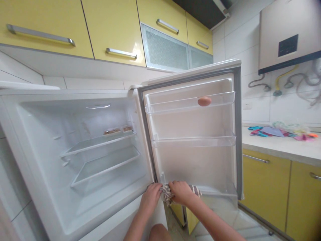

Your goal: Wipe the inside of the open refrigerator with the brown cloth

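1. A home kitchen: glossy yellow wall cupboards [112, 30] with steel handles run along the far wall.
2. An open white fridge [75, 140] stands left, one egg [204, 101] in its door.
3. White tiles, a wall-mounted water heater [288, 33] at right.

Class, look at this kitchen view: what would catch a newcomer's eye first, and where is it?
The open fridge door fills the middle, with a lone egg in its top rack. At the door's bottom edge, the left hand and right hand press a patterned cloth.
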`<state>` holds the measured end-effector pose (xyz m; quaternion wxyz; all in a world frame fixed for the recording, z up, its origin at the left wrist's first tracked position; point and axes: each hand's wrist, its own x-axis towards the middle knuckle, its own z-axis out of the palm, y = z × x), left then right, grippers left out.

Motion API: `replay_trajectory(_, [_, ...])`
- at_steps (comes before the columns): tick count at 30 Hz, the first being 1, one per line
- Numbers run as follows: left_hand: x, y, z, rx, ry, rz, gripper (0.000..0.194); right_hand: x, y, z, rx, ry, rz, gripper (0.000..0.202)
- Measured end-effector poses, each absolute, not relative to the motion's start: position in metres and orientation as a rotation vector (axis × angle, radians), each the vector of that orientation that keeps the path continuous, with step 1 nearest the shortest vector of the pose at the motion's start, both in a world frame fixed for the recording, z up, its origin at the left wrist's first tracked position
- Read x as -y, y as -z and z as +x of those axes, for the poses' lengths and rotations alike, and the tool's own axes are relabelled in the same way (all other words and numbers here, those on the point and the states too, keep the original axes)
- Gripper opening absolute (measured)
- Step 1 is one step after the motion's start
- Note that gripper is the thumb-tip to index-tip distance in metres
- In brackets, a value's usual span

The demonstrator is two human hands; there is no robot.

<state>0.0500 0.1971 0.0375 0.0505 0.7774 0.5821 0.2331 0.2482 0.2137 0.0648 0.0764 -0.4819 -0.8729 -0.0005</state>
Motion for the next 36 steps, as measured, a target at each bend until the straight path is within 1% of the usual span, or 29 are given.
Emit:
replay_trajectory(2, [-0.199, -0.040, 0.048, -1.765, -0.687, 2.336, 0.036, -0.213, -0.066, 0.234, 2.613, 0.001, -1.408, 0.039])
replay_trajectory(7, [-0.199, -0.038, 0.043, -1.735, -0.697, 2.260, 0.042, -0.205, -0.068, 0.224, 2.597, -0.002, -1.359, 0.039])
replay_trajectory(10, [-0.198, -0.041, 0.043, -1.801, -0.627, 2.278, 0.036, -0.201, -0.067, 0.237, 2.598, -0.003, -1.352, 0.043])
replay_trajectory(13, [-0.195, -0.044, 0.045, -1.861, -0.542, 2.313, 0.031, -0.196, -0.063, 0.261, 2.595, 0.006, -1.349, 0.045])
replay_trajectory(15, [-0.194, -0.044, 0.046, -1.883, -0.514, 2.342, 0.031, -0.192, -0.057, 0.281, 2.582, 0.031, -1.340, 0.051])
replay_trajectory(18, [-0.191, -0.042, 0.046, -1.901, -0.514, 2.349, 0.036, -0.187, -0.045, 0.319, 2.535, 0.091, -1.344, 0.060])
replay_trajectory(21, [-0.190, -0.040, 0.045, -1.879, -0.537, 2.327, 0.042, -0.182, -0.031, 0.368, 2.492, 0.124, -1.385, 0.061])
replay_trajectory(23, [-0.190, -0.040, 0.045, -1.855, -0.568, 2.307, 0.042, -0.179, -0.024, 0.402, 2.476, 0.110, -1.399, 0.064])
replay_trajectory(25, [-0.190, -0.041, 0.046, -1.832, -0.596, 2.290, 0.039, -0.176, -0.021, 0.432, 2.461, 0.069, -1.410, 0.060])
replay_trajectory(26, [-0.189, -0.043, 0.047, -1.827, -0.602, 2.283, 0.037, -0.175, -0.020, 0.443, 2.447, 0.043, -1.402, 0.054])
replay_trajectory(28, [-0.190, -0.045, 0.049, -1.827, -0.592, 2.280, 0.034, -0.174, -0.020, 0.458, 2.403, -0.027, -1.383, 0.046])
replay_trajectory(30, [-0.190, -0.048, 0.050, -1.829, -0.573, 2.285, 0.032, -0.175, -0.024, 0.464, 2.336, -0.110, -1.373, 0.042])
replay_trajectory(33, [-0.193, -0.051, 0.051, -1.825, -0.561, 2.312, 0.029, -0.185, -0.035, 0.468, 2.188, -0.105, -1.421, 0.043])
replay_trajectory(36, [-0.196, -0.050, 0.051, -1.801, -0.587, 2.342, 0.027, -0.203, -0.052, 0.471, 2.082, 0.086, -1.503, 0.050])
